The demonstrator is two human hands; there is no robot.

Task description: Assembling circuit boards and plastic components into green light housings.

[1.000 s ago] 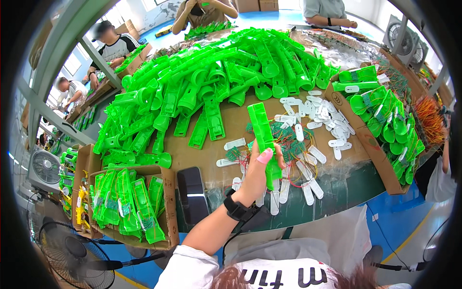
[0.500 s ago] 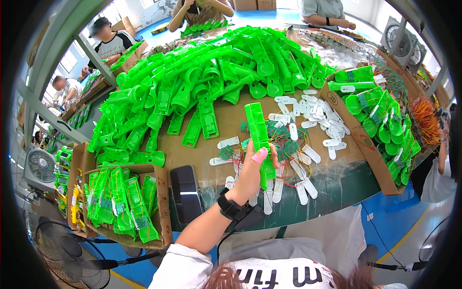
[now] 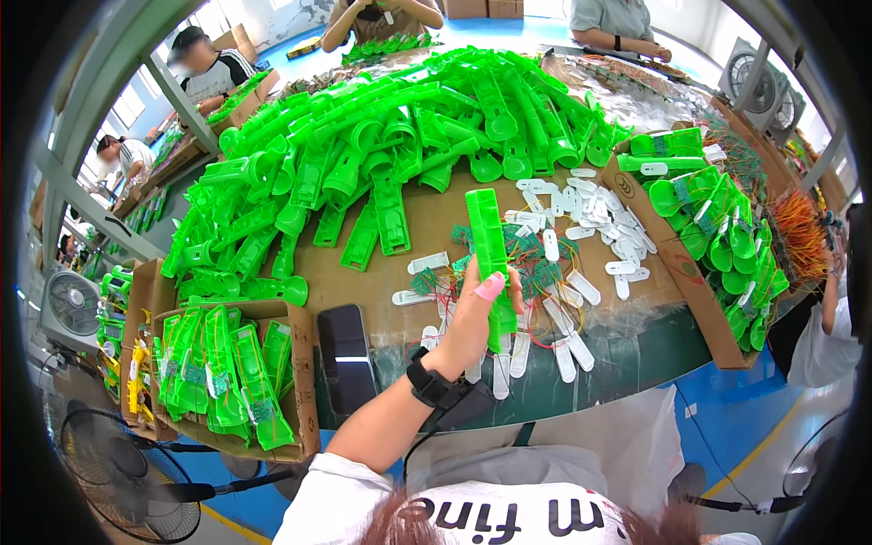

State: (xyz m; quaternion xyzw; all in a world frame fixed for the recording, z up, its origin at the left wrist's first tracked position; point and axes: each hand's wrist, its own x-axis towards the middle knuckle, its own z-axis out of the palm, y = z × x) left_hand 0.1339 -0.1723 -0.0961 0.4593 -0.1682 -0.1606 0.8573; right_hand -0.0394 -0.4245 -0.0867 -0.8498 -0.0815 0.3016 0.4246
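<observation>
My left hand (image 3: 477, 313) is closed around a long bright-green plastic housing (image 3: 486, 222), with the thumb pressed on its front. The housing stands roughly upright above the near part of the table. Beneath and behind it lie small green circuit boards (image 3: 548, 274) with red and yellow wires. White oval-ended plastic strips (image 3: 582, 288) are scattered around them, several attached to wires. A dark wristband (image 3: 434, 383) sits on my left wrist. My right hand is not visible.
A large heap of green housings (image 3: 400, 136) fills the table's far side. A carton (image 3: 307, 381) of wired housings stands left, beside a phone (image 3: 343, 359). Another carton (image 3: 699, 300) stands right, near orange wires (image 3: 801, 232). A fan (image 3: 127, 463) is at lower left. Co-workers sit beyond.
The view has shifted slightly. My left hand keeps its grip on the green housing, which stands a little straighter. A co-worker at the far left has changed posture.
</observation>
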